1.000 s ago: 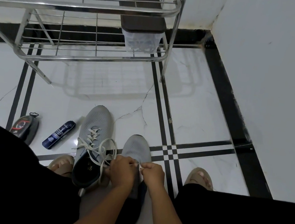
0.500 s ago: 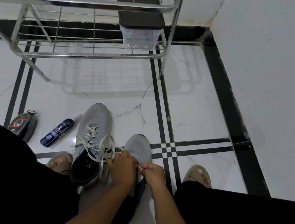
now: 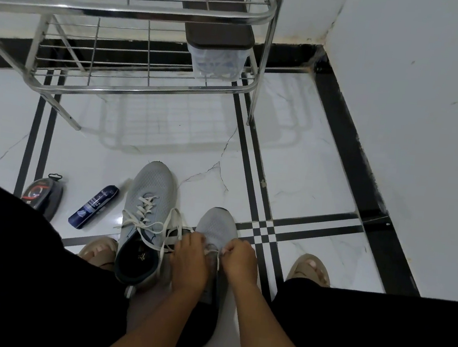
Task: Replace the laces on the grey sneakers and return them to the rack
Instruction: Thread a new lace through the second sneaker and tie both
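Two grey sneakers lie on the white floor between my knees. The left sneaker [image 3: 150,193] carries a loose white lace [image 3: 148,222] that trails toward the other shoe. The right sneaker [image 3: 216,224] lies under my hands, its eyelets hidden. My left hand [image 3: 189,260] curls over its tongue area and grips lace there. My right hand [image 3: 241,259] pinches a lace end at the sneaker's right side. The steel rack [image 3: 135,82] stands further back.
A lidded clear box [image 3: 218,52] with laces inside sits on the rack's lower shelf. A blue spray can [image 3: 94,206] and a shoe brush [image 3: 42,195] lie on the floor at left. A white wall [image 3: 426,138] closes the right side. My sandalled feet flank the shoes.
Both hands stay on the right sneaker and have shifted slightly apart on the lace. The view has tilted a little.
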Available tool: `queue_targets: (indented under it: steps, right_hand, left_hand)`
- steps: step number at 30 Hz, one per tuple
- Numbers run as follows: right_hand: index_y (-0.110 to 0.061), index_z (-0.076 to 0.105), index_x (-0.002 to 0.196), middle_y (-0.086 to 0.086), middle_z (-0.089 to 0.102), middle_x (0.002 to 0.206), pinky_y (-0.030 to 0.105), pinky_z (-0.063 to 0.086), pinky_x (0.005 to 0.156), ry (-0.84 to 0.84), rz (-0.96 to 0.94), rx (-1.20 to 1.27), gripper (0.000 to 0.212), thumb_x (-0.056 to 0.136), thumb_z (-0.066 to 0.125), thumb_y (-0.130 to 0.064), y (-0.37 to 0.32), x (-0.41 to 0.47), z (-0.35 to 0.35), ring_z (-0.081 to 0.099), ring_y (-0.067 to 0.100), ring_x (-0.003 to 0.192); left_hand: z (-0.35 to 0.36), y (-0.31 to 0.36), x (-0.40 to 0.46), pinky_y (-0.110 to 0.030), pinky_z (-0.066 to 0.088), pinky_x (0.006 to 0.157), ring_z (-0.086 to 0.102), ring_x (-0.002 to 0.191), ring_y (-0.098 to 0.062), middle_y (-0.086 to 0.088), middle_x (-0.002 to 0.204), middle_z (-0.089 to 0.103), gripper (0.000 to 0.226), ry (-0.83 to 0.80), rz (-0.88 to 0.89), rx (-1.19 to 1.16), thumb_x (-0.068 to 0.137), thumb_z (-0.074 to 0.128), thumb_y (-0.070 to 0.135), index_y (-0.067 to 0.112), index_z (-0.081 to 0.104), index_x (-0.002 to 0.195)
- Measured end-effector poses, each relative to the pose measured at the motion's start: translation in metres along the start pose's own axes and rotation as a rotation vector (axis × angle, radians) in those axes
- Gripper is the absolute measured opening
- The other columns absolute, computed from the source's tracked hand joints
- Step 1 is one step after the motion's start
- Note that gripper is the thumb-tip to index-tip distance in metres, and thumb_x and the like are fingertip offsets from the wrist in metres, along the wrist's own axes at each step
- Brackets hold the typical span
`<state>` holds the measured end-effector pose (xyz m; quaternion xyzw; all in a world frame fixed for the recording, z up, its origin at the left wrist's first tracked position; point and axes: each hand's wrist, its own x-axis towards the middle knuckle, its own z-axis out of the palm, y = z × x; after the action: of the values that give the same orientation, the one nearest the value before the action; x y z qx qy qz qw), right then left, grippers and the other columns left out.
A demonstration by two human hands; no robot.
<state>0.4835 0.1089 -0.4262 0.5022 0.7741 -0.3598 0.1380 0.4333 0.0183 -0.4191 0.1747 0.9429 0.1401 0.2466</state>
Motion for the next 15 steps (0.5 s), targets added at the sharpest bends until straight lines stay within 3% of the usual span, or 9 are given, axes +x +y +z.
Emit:
queue_targets:
  steps: [3, 7, 9, 10, 12, 14, 15]
  right_hand:
    - [-0.007, 0.060, 0.111, 0.009, 0.057, 0.116, 0.029, 0.046, 0.071, 0.021, 0.073, -0.002, 0.024, 0.092, 0.051, -0.020, -0.003, 0.000, -0.006, 0.061, 0.026, 0.098]
    - [0.004, 0.058, 0.109, 0.022, 0.064, 0.116, 0.036, 0.051, 0.076, 0.200, 0.385, 0.533, 0.024, 0.091, 0.047, -0.006, -0.011, 0.006, -0.055, 0.063, 0.037, 0.105]
    - [0.002, 0.059, 0.108, 0.022, 0.064, 0.119, 0.037, 0.053, 0.083, 0.265, 0.543, 0.915, 0.023, 0.095, 0.042, -0.007, -0.005, 0.015, -0.097, 0.064, 0.031, 0.108]
    - [-0.001, 0.057, 0.115, 0.019, 0.063, 0.120, 0.033, 0.053, 0.084, 0.380, 0.656, 0.915, 0.027, 0.095, 0.039, -0.008, -0.008, 0.013, -0.120, 0.064, 0.025, 0.109]
    - [-0.010, 0.055, 0.120, 0.008, 0.062, 0.110, 0.023, 0.052, 0.073, 0.663, 0.555, 0.634, 0.029, 0.095, 0.042, -0.014, -0.007, 0.012, -0.156, 0.062, 0.014, 0.093]
    - [-0.015, 0.053, 0.108, -0.002, 0.057, 0.083, 0.018, 0.044, 0.055, 0.988, 0.237, 1.040, 0.020, 0.098, 0.037, -0.024, -0.011, 0.017, -0.174, 0.053, 0.004, 0.065]
    - [-0.015, 0.048, 0.109, -0.006, 0.054, 0.078, 0.019, 0.043, 0.052, 1.114, 0.132, 0.992, 0.022, 0.099, 0.035, -0.030, -0.012, 0.014, -0.171, 0.052, 0.003, 0.061]
  left_hand:
    - [-0.001, -0.005, -0.008, -0.031, 0.034, 0.094, 0.046, 0.116, -0.026, -0.007, 0.124, 0.050, 0.049, 0.101, -0.069, 0.012, 0.084, 0.064, 0.041, 0.015, 0.048, 0.122]
    - [-0.007, -0.007, -0.017, -0.038, 0.040, 0.092, 0.050, 0.111, -0.037, -0.019, 0.121, 0.049, 0.076, 0.177, -0.165, -0.156, 0.071, 0.079, 0.035, 0.002, 0.044, 0.130]
    - [-0.011, -0.008, -0.020, -0.040, 0.042, 0.089, 0.051, 0.109, -0.039, -0.021, 0.123, 0.045, 0.077, 0.142, -0.168, -0.177, 0.075, 0.077, 0.033, 0.002, 0.040, 0.134]
    - [-0.013, -0.008, -0.022, -0.040, 0.042, 0.089, 0.052, 0.108, -0.039, -0.021, 0.124, 0.044, 0.076, 0.122, -0.160, -0.173, 0.076, 0.076, 0.032, 0.002, 0.038, 0.134]
    - [-0.017, -0.010, -0.025, -0.040, 0.043, 0.089, 0.052, 0.107, -0.038, -0.019, 0.123, 0.042, 0.073, 0.094, -0.148, -0.184, 0.077, 0.076, 0.031, 0.003, 0.037, 0.132]
    - [-0.020, -0.012, -0.028, -0.038, 0.041, 0.091, 0.052, 0.108, -0.035, -0.017, 0.123, 0.043, 0.067, 0.107, -0.136, -0.161, 0.076, 0.075, 0.033, 0.004, 0.039, 0.126]
    - [-0.020, -0.013, -0.029, -0.035, 0.040, 0.092, 0.050, 0.110, -0.032, -0.015, 0.123, 0.044, 0.063, 0.120, -0.115, -0.093, 0.078, 0.072, 0.037, 0.007, 0.040, 0.123]
